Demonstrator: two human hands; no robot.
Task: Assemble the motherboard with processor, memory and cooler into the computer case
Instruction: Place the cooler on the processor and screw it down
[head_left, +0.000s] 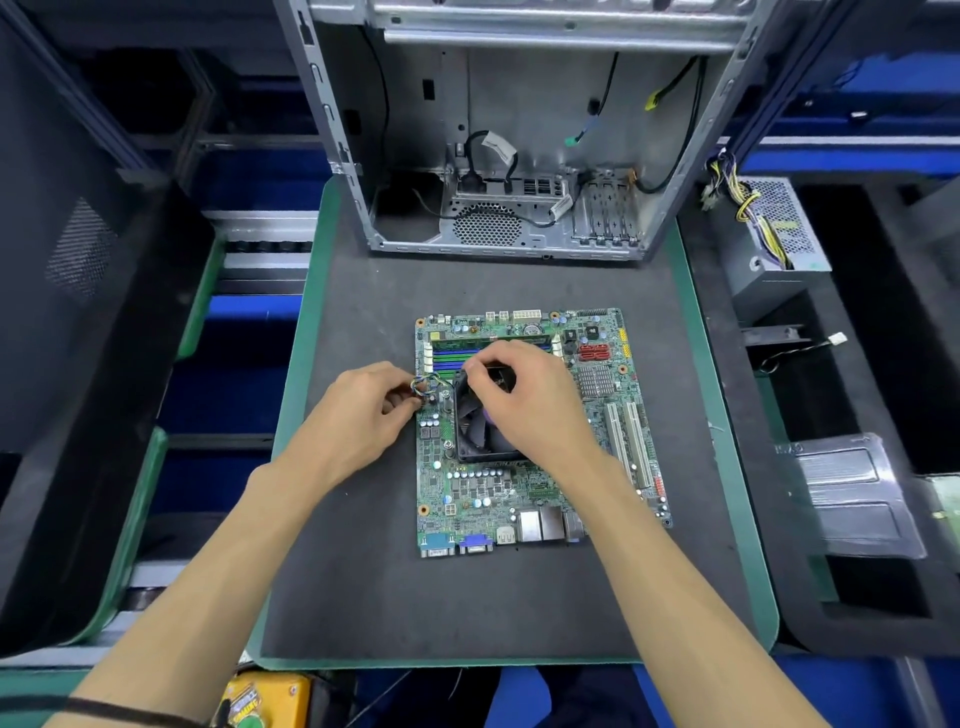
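A green motherboard (524, 499) lies flat on the dark mat (363, 571). A black cooler fan (480, 436) sits on it, left of centre. My left hand (363, 410) pinches the fan's coloured cable (423, 385) at the board's left edge. My right hand (524, 395) lies over the cooler's top, fingers curled at its upper rim; what they hold is hidden. A memory stick (467, 340) stands in the slots above the cooler. The open metal computer case (498, 156) stands at the mat's far edge.
A grey power supply (774, 239) with yellow wires sits right of the case. A clear plastic tray (852, 499) lies at the right. A yellow box with a green button (260, 701) is at the near edge. Black bins flank the mat.
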